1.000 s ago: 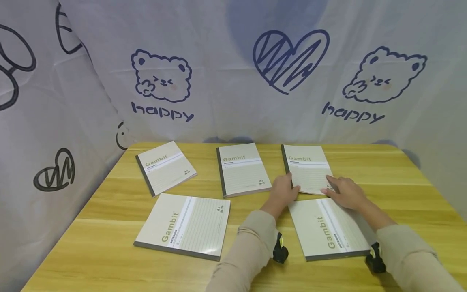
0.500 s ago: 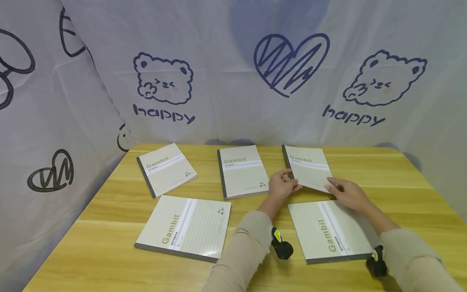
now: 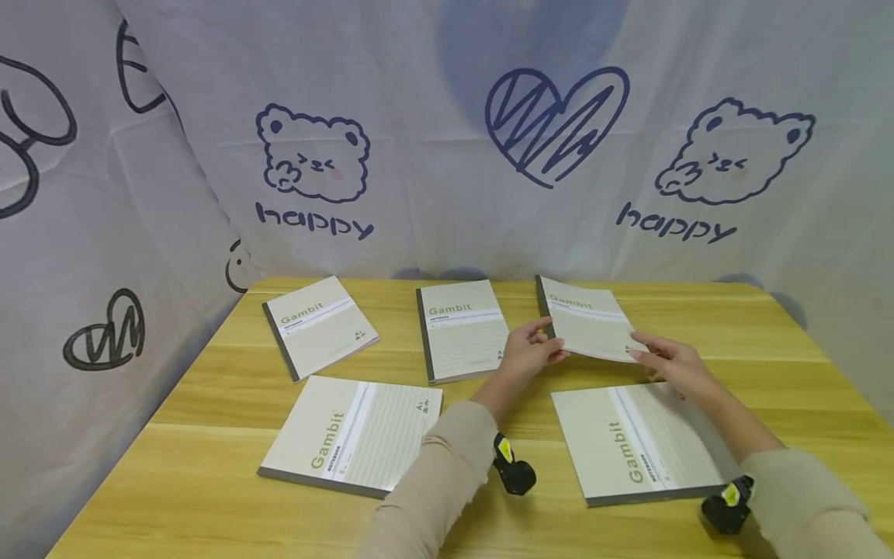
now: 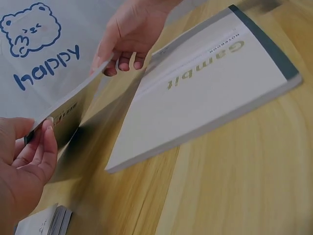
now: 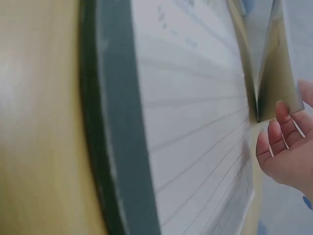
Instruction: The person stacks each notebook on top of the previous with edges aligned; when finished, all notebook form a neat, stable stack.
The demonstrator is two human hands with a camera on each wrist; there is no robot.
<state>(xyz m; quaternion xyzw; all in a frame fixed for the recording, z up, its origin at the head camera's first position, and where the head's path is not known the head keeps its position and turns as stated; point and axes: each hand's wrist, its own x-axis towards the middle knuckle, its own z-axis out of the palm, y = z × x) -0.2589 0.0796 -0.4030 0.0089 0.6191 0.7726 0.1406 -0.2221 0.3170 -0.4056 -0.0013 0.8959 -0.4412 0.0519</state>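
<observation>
Both hands hold one Gambit notebook [image 3: 587, 317] lifted off the wooden table [image 3: 230, 497] at the back right. My left hand [image 3: 532, 349] pinches its near left corner by the dark spine. My right hand [image 3: 663, 357] pinches its near right corner. In the left wrist view the raised notebook [image 4: 73, 105] hangs tilted between my left hand [image 4: 29, 156] and my right hand [image 4: 129, 34]. Below it lies a larger notebook [image 3: 635, 439], also filling the right wrist view as the larger notebook [image 5: 195, 127], where the right fingers [image 5: 276, 139] curl under the lifted notebook's corner [image 5: 274, 93].
Three more Gambit notebooks lie flat: one at the back left [image 3: 320, 324], one at the back middle [image 3: 462, 328], and a large one at the front left [image 3: 356, 435]. A printed cloth backdrop [image 3: 447, 140] closes the far and left sides of the table.
The back right notebook lay flat under both hands a second ago. Both hands have since gripped its near corners and raised it off the table.
</observation>
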